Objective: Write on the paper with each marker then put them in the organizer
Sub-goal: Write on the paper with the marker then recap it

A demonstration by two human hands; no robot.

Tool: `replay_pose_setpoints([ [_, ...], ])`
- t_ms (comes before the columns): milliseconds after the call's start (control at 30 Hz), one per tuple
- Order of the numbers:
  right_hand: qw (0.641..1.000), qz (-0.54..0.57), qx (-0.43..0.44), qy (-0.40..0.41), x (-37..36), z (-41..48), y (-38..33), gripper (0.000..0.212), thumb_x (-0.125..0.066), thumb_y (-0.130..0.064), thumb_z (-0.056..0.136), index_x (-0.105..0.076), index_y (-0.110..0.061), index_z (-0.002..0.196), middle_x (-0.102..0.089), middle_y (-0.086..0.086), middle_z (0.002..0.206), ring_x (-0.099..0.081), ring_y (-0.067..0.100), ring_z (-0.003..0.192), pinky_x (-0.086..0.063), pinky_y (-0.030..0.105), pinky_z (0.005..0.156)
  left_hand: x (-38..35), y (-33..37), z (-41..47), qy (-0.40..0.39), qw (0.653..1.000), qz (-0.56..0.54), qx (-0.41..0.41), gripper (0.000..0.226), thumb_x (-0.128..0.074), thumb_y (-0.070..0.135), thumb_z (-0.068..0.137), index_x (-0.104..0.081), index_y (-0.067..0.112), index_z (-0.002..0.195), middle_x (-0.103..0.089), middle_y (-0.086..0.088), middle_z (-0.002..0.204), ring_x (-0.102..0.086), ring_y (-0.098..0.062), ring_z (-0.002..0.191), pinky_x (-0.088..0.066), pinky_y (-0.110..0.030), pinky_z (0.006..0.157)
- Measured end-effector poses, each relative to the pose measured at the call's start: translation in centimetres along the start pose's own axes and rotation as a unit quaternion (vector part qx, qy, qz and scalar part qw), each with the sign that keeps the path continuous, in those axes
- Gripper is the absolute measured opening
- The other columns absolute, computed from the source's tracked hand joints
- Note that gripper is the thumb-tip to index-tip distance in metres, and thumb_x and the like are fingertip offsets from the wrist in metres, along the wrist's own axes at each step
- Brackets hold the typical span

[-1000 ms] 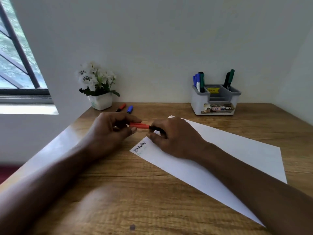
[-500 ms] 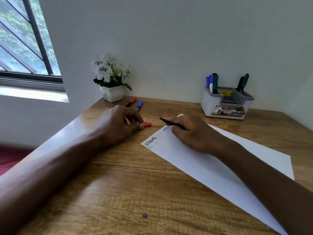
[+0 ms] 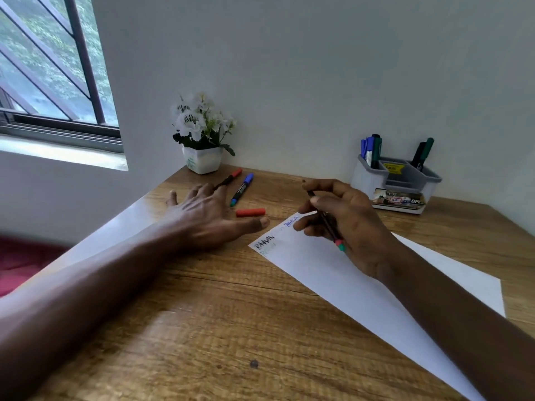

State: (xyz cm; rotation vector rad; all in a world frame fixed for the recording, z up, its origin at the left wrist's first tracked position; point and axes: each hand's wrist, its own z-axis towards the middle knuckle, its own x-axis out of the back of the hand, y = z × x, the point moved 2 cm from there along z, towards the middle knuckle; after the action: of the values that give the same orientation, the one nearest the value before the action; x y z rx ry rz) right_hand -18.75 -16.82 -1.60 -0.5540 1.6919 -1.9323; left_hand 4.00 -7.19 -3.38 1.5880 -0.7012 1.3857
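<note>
Right hand (image 3: 351, 227) curled round an uncapped marker (image 3: 325, 221), barrel pinched between thumb and fingers (image 3: 307, 224), dark body slanting from upper left down to lower right, red-and-green end (image 3: 340, 245) poking out below the heel of the palm. Writing tip hidden somewhere near the thumb (cannot tell whether touching the sheet). Hand poised over the upper left corner of the white paper (image 3: 333, 279), just right of blue lettering (image 3: 291, 222) and up-right of black lettering (image 3: 264, 242) with a faint green line beneath.

Left hand (image 3: 208, 218) flat on the wooden desk (image 3: 202, 328), palm down, fingers spread, gripping nothing. Red cap (image 3: 250, 212) lying loose on the wood just beyond the thumb, between both hands, apart from the marker.

Further back: blue-capped marker (image 3: 242, 189) and red-capped marker (image 3: 228, 179) lying side by side on the desk, the red one partly behind the left fingertips. White flower pot (image 3: 202, 162) with white blossoms against the wall behind these.

Far right, near the wall: grey organizer (image 3: 396, 183), well apart from the right hand. Blue and green markers (image 3: 372, 150) standing upright in its left compartment, a black and a green one (image 3: 422, 154) leaning in the right compartment; yellow sticker in the middle section. Barred window (image 3: 52, 68) at upper left.
</note>
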Motion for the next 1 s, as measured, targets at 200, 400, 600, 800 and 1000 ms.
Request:
replay_pose_setpoints([
  [200, 0.919, 0.342, -0.111, -0.159, -0.8, -0.7, 1.1, 0.057, -0.035, -0.018, 0.086, -0.063, 0.005, 0.130, -0.070, 0.022, 0.118, -0.067, 0.036, 0.115, -0.059, 0.035, 0.086, -0.6, -0.2, 0.5, -0.034, 0.999, 0.026, 0.005, 0.153, -0.020, 0.114, 0.040, -0.008, 0.023, 0.163, 0.000, -0.007, 0.172, -0.002, -0.024, 0.158, -0.001, -0.068, 0.121],
  [400, 0.997, 0.029, -0.051, -0.041, -1.6, -0.7, 0.8, 0.027, -0.066, -0.039, 0.093, -0.068, -0.013, 0.086, -0.061, 0.004, 0.066, -0.062, 0.020, 0.068, -0.048, 0.029, 0.060, -0.9, -0.4, 0.9, -0.054, 0.998, 0.034, 0.000, 0.152, -0.020, 0.115, 0.037, -0.009, 0.029, 0.162, 0.000, -0.010, 0.172, -0.001, -0.028, 0.158, -0.001, -0.070, 0.120],
  [600, 0.977, -0.208, 0.017, -0.046, -2.3, -1.5, 0.6, 0.022, -0.058, -0.025, 0.100, -0.076, -0.014, 0.093, -0.071, 0.008, 0.072, -0.066, 0.014, 0.067, -0.048, 0.026, 0.057, -0.9, -0.2, 0.5, -0.058, 0.998, 0.034, -0.008, 0.145, -0.023, 0.114, 0.042, -0.002, 0.035, 0.162, -0.001, -0.013, 0.171, 0.000, -0.031, 0.158, -0.001, -0.070, 0.120],
  [800, 0.982, -0.186, -0.010, -0.044, -1.8, -1.2, 0.4, 0.007, -0.068, -0.012, 0.094, -0.074, -0.009, 0.097, -0.076, 0.012, 0.076, -0.071, 0.019, 0.067, -0.056, 0.029, 0.062, -0.7, -0.2, 0.5, -0.060, 0.997, 0.041, -0.007, 0.144, -0.023, 0.113, 0.042, -0.006, 0.036, 0.161, -0.004, -0.012, 0.171, -0.002, -0.030, 0.158, -0.002, -0.069, 0.120],
  [1000, 0.975, -0.214, -0.021, -0.053, -2.0, -0.7, 0.7, 0.005, -0.075, -0.007, 0.083, -0.076, -0.007, 0.088, -0.075, 0.010, 0.074, -0.070, 0.016, 0.067, -0.059, 0.029, 0.067, -0.7, -0.2, 0.6, -0.064, 0.997, 0.038, -0.005, 0.148, -0.021, 0.114, 0.038, -0.009, 0.033, 0.161, -0.003, -0.012, 0.171, -0.002, -0.032, 0.158, -0.001, -0.069, 0.120],
])
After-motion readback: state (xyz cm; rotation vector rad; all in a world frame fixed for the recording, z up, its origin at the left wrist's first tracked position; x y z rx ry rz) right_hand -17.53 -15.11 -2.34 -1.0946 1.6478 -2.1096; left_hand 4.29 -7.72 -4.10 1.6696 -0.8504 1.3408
